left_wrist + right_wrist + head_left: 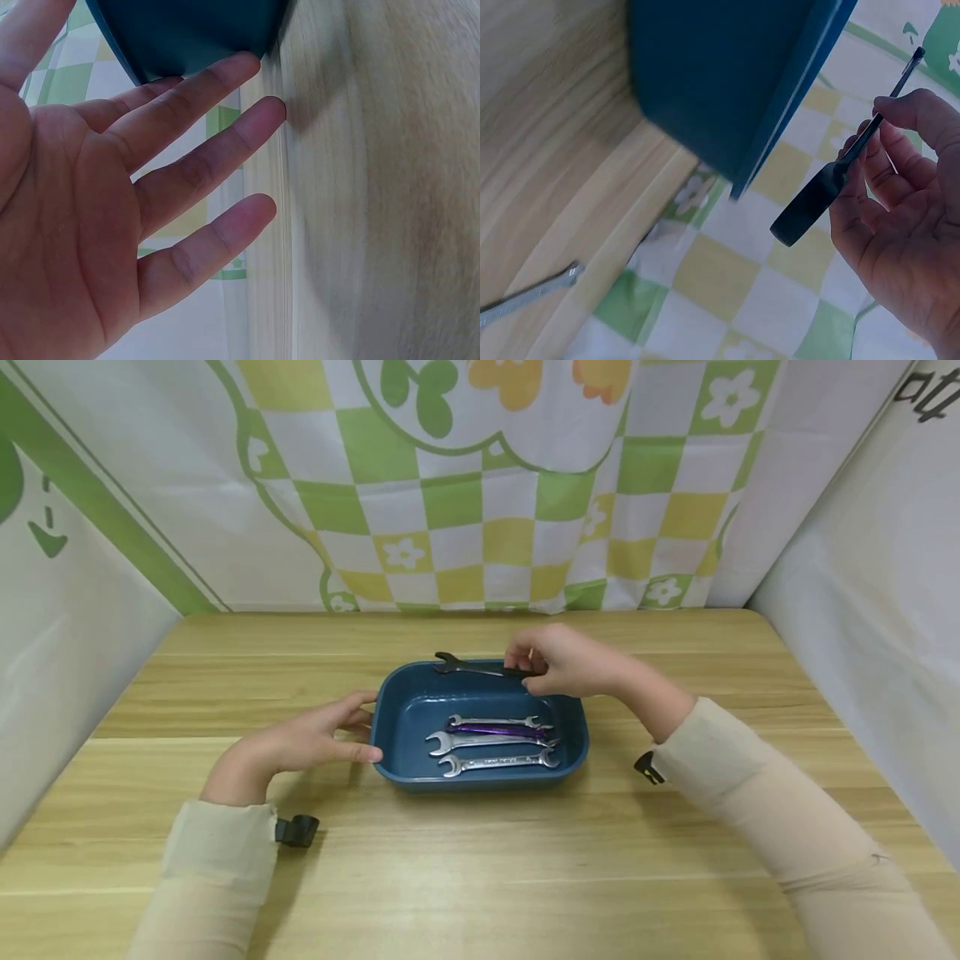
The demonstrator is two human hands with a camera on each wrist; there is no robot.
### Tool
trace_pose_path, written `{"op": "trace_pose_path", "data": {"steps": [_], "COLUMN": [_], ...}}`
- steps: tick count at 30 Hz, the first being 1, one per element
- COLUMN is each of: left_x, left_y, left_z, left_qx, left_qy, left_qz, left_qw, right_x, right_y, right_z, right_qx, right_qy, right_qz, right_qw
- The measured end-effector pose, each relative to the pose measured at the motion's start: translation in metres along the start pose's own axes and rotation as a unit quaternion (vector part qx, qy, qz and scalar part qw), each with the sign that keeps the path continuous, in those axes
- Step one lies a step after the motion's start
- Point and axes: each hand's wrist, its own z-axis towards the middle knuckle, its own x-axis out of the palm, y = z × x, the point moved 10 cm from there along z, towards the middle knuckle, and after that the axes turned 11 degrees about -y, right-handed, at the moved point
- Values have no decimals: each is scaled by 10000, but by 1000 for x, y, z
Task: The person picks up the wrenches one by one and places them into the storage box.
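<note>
A blue rectangular box (480, 783) sits on the table with several wrenches inside. Among them are silver wrenches (498, 762) and a purple wrench (498, 728), lying roughly parallel. At the box's left end is my left hand (315, 739), its fingers stretched out and touching the outer wall; the palm and spread fingers fill much of the left wrist view. My right hand (573, 664) pinches a black open-end wrench (810, 204) between thumb and fingers, above the box's far rim. One jaw end of this wrench points left in the head view.
A wooden table (480, 877) extends all round the box. In the right wrist view, a silver wrench (536, 295) lies on the wood outside the box. A checked green, yellow and white curtain (480, 527) hangs behind the table, with white panels at both sides.
</note>
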Motion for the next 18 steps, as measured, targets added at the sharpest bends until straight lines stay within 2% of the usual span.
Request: {"op": "trace_pose_path", "data": {"steps": [8,18], "left_x": [1,0], "left_y": [3,2], "left_z": [-1,-1], "left_qx": [-159,-97], "left_qy": [14,1], "left_qz": [-54,-38], "left_qw": [9999,9999], "right_x": [22,47], "right_y": [6,-1], "right_z": [7,8], "right_qx": [-39,-56], "right_qy": [166,415], "right_qz": [117,453], "right_qw": [9998,9981]}}
